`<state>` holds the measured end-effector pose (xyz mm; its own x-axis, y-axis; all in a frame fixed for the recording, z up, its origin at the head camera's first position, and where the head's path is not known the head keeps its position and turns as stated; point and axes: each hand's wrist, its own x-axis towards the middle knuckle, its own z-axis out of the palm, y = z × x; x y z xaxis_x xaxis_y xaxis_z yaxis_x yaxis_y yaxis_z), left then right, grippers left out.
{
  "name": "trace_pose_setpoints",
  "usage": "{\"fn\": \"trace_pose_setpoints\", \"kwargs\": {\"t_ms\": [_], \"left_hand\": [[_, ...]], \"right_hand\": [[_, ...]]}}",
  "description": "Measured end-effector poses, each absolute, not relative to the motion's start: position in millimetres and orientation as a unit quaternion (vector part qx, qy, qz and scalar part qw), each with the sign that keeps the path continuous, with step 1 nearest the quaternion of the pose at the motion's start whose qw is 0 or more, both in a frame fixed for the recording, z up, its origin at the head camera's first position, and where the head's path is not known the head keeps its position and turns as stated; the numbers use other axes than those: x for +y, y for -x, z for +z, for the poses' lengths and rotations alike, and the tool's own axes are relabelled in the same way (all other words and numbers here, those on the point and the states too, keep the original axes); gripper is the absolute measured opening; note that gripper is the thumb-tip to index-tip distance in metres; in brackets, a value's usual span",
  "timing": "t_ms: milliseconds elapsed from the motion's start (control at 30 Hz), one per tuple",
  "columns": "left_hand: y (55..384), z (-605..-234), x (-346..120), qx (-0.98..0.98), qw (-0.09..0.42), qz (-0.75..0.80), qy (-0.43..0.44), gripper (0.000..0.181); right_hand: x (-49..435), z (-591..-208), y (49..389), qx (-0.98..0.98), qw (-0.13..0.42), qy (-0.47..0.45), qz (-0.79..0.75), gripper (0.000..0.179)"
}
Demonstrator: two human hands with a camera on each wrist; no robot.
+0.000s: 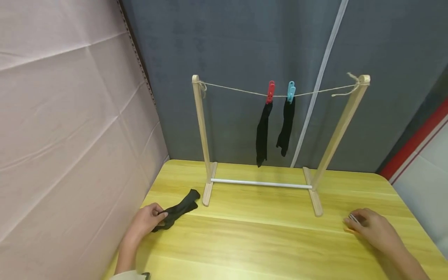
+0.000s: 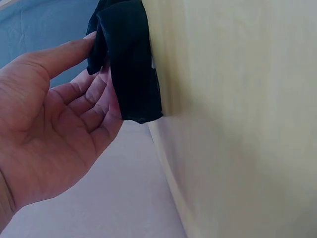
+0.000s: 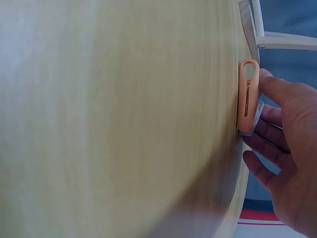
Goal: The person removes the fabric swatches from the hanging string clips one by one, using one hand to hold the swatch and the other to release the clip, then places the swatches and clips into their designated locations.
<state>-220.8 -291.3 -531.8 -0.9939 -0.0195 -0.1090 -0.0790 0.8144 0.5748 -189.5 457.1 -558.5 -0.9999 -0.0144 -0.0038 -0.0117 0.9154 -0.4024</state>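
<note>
On the left side of the table lies a black sock. My left hand pinches its near end between thumb and fingers; in the left wrist view the sock drapes over the fingertips. Far to the right, my right hand holds a small grey clothespin by thumb and fingertips, close over the tabletop. An orange clothespin lies right against it, partly covering the grey one in the right wrist view.
A wooden stand with a string between its posts stands at the back. A red clothespin and a blue clothespin each hold a black sock on the string. A white bar joins the feet. Pale cloth borders the table's left.
</note>
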Motion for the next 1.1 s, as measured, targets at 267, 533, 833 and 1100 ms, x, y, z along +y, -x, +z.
{"fn": "trace_pose_setpoints", "kwargs": {"t_ms": [267,533,833,1100], "left_hand": [[222,-526,-289,0.936,0.041,0.347,0.037,0.077],[223,-519,-280,0.909,-0.034,0.415,-0.016,0.089],[223,-507,-261,0.829,-0.079,0.545,-0.094,0.081],[228,-499,-244,0.813,-0.087,0.563,-0.122,0.084]], "right_hand": [[455,-555,186,0.977,0.006,0.005,-0.213,0.063],[425,-534,182,0.972,-0.071,0.026,-0.223,0.072],[391,-509,180,0.956,-0.154,0.033,-0.247,0.09],[375,-492,179,0.948,-0.178,0.035,-0.26,0.092]]}}
